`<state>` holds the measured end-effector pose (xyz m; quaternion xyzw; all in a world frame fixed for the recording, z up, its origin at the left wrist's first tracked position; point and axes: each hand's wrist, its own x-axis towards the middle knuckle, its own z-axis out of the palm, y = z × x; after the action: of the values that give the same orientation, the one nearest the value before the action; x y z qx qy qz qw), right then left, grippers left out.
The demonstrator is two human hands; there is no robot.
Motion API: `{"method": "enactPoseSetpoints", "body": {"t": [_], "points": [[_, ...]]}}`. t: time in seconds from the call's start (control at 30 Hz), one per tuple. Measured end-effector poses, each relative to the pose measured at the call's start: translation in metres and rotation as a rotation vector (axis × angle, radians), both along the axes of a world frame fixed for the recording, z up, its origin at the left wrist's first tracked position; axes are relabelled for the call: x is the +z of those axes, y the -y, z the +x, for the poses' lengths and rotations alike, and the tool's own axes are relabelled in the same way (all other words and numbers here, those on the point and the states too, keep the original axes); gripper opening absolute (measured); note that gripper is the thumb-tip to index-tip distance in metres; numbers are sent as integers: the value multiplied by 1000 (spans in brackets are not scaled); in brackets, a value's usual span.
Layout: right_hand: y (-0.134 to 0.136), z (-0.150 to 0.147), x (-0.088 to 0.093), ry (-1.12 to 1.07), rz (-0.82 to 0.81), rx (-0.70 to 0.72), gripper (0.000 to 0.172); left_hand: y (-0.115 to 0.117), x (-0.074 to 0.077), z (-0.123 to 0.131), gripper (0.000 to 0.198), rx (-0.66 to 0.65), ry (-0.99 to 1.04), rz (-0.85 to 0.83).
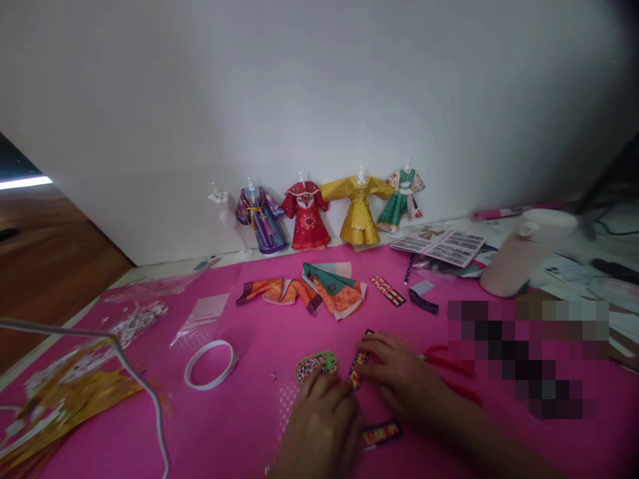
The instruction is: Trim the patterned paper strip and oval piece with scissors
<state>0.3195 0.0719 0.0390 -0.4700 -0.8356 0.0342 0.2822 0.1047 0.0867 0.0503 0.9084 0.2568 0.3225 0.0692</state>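
My left hand (324, 416) is closed, its fingers bent together at the near edge of a small green-rimmed oval tray (301, 374) of tiny multicoloured beads. Whatever its fingertips hold is hidden. My right hand (397, 369) grips a narrow dark-edged patterned strip (357, 366) against the pink mat, with the fingers along its upper part. Nearer me lies a similar strip (383, 434), partly covered by my left hand. Red-handled scissors (452, 364) rest beside my right wrist, partly hidden by it.
Doll-sized outfits on white stands, including a red dress (307, 216), line the wall. An orange garment (279, 293), a green-and-orange piece (337, 293) and another strip (388, 290) lie ahead. A tape roll (188, 374) and white cable (144, 389) are left; a bottle (514, 259) stands right.
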Motion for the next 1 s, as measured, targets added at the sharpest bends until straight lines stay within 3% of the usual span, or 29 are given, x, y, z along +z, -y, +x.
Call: {"method": "enactPoseSetpoints", "body": {"t": [1.0], "points": [[-3,2,-8,43,-65,-137,57,2,2,0,15,5,-44,-52]]}}
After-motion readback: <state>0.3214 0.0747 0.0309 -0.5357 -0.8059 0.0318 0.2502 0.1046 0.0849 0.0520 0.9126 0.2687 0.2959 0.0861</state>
